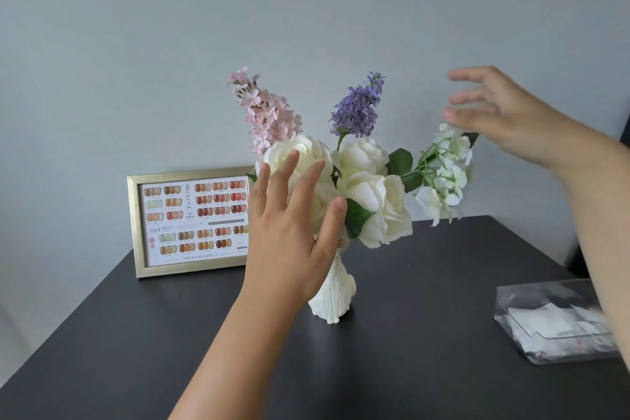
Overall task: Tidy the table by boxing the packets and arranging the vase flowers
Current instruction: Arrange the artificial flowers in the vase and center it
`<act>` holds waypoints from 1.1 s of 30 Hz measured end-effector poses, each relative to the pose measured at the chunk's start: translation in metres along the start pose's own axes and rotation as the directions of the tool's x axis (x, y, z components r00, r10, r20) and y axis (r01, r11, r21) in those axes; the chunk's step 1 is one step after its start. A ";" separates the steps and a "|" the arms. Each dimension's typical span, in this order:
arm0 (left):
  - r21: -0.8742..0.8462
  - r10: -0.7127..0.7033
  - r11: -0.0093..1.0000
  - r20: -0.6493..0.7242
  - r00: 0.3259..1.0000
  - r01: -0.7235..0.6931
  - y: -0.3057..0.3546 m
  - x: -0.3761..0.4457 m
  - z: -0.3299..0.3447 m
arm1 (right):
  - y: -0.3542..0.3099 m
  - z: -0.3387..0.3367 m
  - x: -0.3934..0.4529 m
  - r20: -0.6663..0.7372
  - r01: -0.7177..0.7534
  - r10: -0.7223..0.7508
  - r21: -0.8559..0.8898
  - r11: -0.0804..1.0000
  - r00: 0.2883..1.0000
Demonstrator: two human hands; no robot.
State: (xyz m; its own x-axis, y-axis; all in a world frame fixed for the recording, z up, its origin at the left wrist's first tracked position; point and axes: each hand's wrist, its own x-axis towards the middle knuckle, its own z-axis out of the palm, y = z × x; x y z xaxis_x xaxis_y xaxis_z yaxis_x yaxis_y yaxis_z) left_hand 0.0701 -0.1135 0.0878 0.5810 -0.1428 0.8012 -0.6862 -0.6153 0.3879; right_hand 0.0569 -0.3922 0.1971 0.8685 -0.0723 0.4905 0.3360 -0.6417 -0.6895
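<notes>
Left hand (289, 235), grip wide and empty, spreads in front of the white roses (371, 191) above the vase (335, 297), prob. to fluff them. Right hand (501, 112), also wide, hovers just over the drooping white sprig (446, 174). Packets sit in a clear box (552, 320) under the right forearm, on the worktop (409, 351).

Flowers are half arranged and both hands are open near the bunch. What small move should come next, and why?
Probably close the right hand on the white spray and lift it more upright. It droops out to the right, far lower than the pink sprig and purple sprig, which stand up above the roses. The left hand is spread in front of the roses and could steady them.
</notes>
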 end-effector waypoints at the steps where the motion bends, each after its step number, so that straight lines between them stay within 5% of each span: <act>1: -0.003 -0.012 1.000 0.005 1.000 0.012 0.001 -0.001 0.000 | 0.011 0.002 -0.009 0.009 -0.047 0.046 0.069 0.997 0.999; 5: 0.004 -0.082 0.997 0.042 0.996 0.081 0.007 -0.005 -0.003 | 0.043 0.033 -0.032 0.092 -0.178 0.153 0.459 0.870 0.984; 8: 0.005 -0.127 0.992 0.073 0.989 0.127 0.011 -0.008 -0.003 | 0.046 0.064 -0.028 0.059 -0.073 0.047 0.595 0.800 0.997; 14: -0.008 -0.129 0.991 0.122 0.984 0.131 0.005 -0.008 -0.006 | 0.029 0.071 0.003 -0.126 0.124 -0.079 0.408 0.904 0.989; 19: -0.090 -0.040 0.994 0.149 0.988 0.053 -0.003 -0.001 -0.010 | 0.007 0.067 0.011 0.009 0.118 -0.126 0.288 0.950 0.992; 26: -0.177 -0.018 0.983 0.147 0.989 0.045 -0.009 0.001 -0.013 | 0.012 0.089 0.008 0.138 -0.039 0.028 0.077 0.996 0.990; 33: -0.179 -0.029 0.982 0.147 0.989 0.055 -0.011 0.004 -0.012 | 0.006 0.097 0.004 0.109 0.001 0.004 -0.038 0.999 0.994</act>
State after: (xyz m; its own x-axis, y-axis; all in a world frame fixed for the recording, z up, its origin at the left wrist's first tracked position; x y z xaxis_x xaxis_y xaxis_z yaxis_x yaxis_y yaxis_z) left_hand 0.0747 -0.0973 0.0919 0.6585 -0.2377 0.7140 -0.7205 -0.4731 0.5070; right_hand 0.0980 -0.3221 0.1429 0.9043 0.0092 0.4267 0.3222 -0.6706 -0.6683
